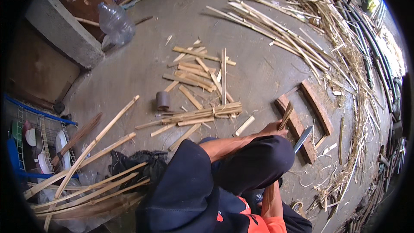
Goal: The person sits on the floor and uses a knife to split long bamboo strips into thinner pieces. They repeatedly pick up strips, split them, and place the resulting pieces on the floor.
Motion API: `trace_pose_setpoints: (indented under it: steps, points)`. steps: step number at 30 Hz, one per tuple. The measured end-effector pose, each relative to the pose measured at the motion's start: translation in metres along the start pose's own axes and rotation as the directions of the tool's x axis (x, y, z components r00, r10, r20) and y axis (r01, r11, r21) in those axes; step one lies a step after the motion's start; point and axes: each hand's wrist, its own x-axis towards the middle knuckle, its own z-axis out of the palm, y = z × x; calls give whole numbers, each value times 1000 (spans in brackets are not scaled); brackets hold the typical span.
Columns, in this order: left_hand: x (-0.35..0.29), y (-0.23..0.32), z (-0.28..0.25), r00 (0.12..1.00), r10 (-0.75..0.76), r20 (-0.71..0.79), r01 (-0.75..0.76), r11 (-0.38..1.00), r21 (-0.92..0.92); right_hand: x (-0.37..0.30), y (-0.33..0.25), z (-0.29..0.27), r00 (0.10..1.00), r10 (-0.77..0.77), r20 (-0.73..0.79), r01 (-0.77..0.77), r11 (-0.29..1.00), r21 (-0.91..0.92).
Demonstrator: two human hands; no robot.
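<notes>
My left hand (276, 128) is closed around a short bamboo piece (286, 115), held upright beyond my raised knee. Beside it lies a reddish-brown wooden block (296, 129). A knife blade (303, 138) slants up from behind the knee, across the block's near part. My right forearm (271, 200) leads up behind the same knee; the knee hides my right hand and the knife's handle. On the floor ahead lie a tied bundle of bamboo strips (215, 112) and a loose pile of short split pieces (194, 75). A second brown block (317, 108) rests farther right.
Long bamboo strips (276, 30) and shavings (345, 181) cover the right side. To the left are a blue-edged wire rack (41, 138) with dishes, a broom-like bundle (79, 140) and long slats (95, 146). A brown cylinder (162, 101) and a clear plastic bottle (116, 23) stand farther off.
</notes>
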Motion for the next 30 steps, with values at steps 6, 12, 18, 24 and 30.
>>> trace_pose_setpoints:
  steps: [6,12,18,24,30]
  points:
    - [-5,5,-28,979,-179,-102,177,984,-26,-10,-3,-14,998,51,23,-50,997,-62]
    - [-45,-75,-172,798,37,-602,545,383,746,-17,-8,-11,995,82,61,-77,994,-80]
    - [-107,-87,-224,968,-126,-217,238,182,954,-15,-7,-4,990,102,94,-95,993,-72]
    - [-181,-58,-186,922,-365,-130,207,180,962,-12,-9,-1,988,113,106,-107,992,-62]
    - [-60,-48,-217,877,-50,-478,398,634,663,-20,-10,-6,988,122,91,-117,991,-57]
